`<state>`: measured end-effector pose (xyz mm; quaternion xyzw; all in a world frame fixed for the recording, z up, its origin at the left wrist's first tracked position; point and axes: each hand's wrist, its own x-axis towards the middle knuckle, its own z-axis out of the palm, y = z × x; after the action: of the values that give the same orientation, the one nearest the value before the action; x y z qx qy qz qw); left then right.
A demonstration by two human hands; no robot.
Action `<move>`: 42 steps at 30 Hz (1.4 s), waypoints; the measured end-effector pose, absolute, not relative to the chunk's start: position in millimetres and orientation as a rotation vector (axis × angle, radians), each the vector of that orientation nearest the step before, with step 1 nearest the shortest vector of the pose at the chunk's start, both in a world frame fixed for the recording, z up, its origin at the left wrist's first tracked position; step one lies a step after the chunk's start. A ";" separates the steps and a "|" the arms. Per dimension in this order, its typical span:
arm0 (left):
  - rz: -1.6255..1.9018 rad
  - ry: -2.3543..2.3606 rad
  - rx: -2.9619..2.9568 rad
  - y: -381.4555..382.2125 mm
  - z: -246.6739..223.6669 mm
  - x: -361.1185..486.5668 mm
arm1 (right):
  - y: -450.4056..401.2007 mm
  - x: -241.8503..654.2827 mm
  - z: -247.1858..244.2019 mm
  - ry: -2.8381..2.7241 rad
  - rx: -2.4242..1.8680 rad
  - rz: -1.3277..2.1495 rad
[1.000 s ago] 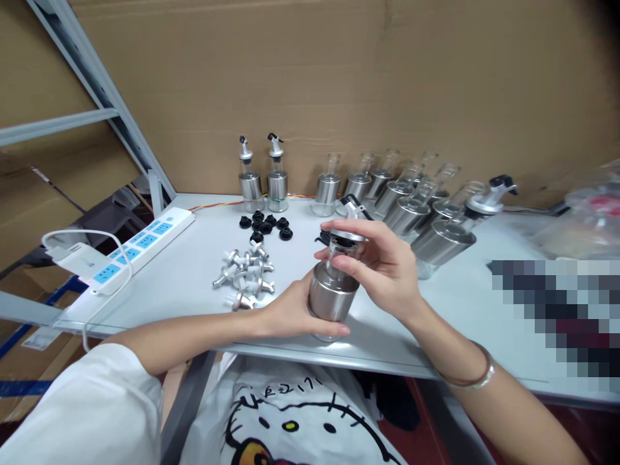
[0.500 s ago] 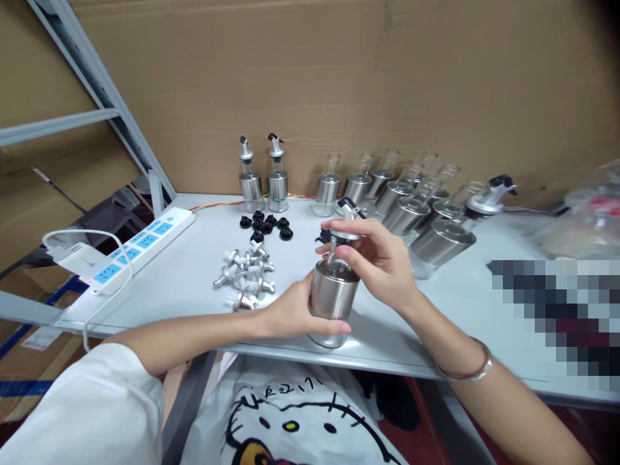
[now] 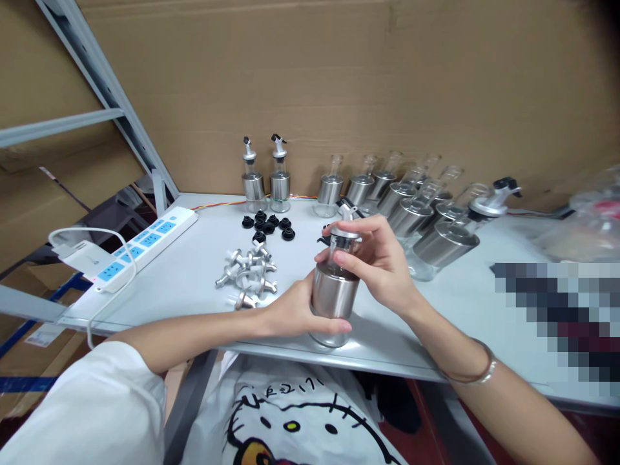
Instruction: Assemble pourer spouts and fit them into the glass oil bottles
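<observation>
A glass oil bottle [image 3: 335, 294] with a brushed steel sleeve stands upright near the table's front edge. My left hand [image 3: 295, 310] is wrapped around its lower body, thumb across the front. At the neck, my right hand [image 3: 378, 258] grips a silver pour spout [image 3: 345, 234] with a black flip lid. The spout sits in the bottle's mouth, its black stopper showing through the glass. Left of the hands lies a pile of silver spout tops [image 3: 249, 271], with black rubber stoppers [image 3: 268, 226] behind them. Some small black parts are partly hidden behind my right fingers.
Two bottles with spouts [image 3: 279, 184] stand at the back. Several bottles without spouts [image 3: 330, 190] line the back right, beside another spouted bottle [image 3: 448, 242]. A white power strip [image 3: 145, 248] lies left, and clear plastic bags [image 3: 593, 219] lie right.
My right hand and the spout have moved slightly down, and the spout now sits straighter and lower in the bottle's neck. My left hand keeps its hold.
</observation>
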<state>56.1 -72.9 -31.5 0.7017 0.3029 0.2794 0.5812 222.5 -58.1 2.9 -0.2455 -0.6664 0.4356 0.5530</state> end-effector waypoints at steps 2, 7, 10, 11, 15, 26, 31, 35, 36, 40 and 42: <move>0.649 0.707 1.649 -73.6 -31.0 55.9 | -59.0 222.0 5.4 -1.583 -0.566 1.024; 0.644 0.684 1.656 -73.2 -31.0 55.6 | -60.7 219.7 8.8 -1.569 -0.560 0.990; 0.618 0.697 1.671 -73.5 -31.1 54.5 | -62.9 218.9 8.2 -1.569 -0.577 0.924; 0.624 0.694 1.686 -74.2 -30.4 53.9 | -63.7 218.9 7.8 -1.575 -0.589 0.904; 0.658 0.621 1.700 -80.1 -19.4 50.9 | -64.8 220.2 6.9 -1.614 -0.569 0.863; 0.646 0.822 1.928 -41.8 39.7 48.5 | -51.8 217.5 2.9 -1.452 -0.518 0.448; 1.004 0.941 2.047 18.3 57.3 51.8 | -46.5 228.6 9.6 -1.313 -0.568 0.338; 1.075 1.223 2.128 68.7 52.5 54.6 | -47.0 230.8 10.0 -1.337 -0.615 0.366; 1.047 1.280 2.140 77.5 48.2 56.3 | -47.4 230.3 9.3 -1.354 -0.623 0.367; 0.951 1.366 2.136 95.0 25.6 65.6 | -49.3 229.0 7.6 -1.413 -0.663 0.384; 0.940 1.363 2.141 98.0 15.6 69.8 | -50.0 229.2 7.9 -1.426 -0.679 0.394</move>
<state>69.8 98.0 15.6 0.7725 0.4917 0.3392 0.2156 229.2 -50.0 7.9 -0.3033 -0.6369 0.1761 0.6866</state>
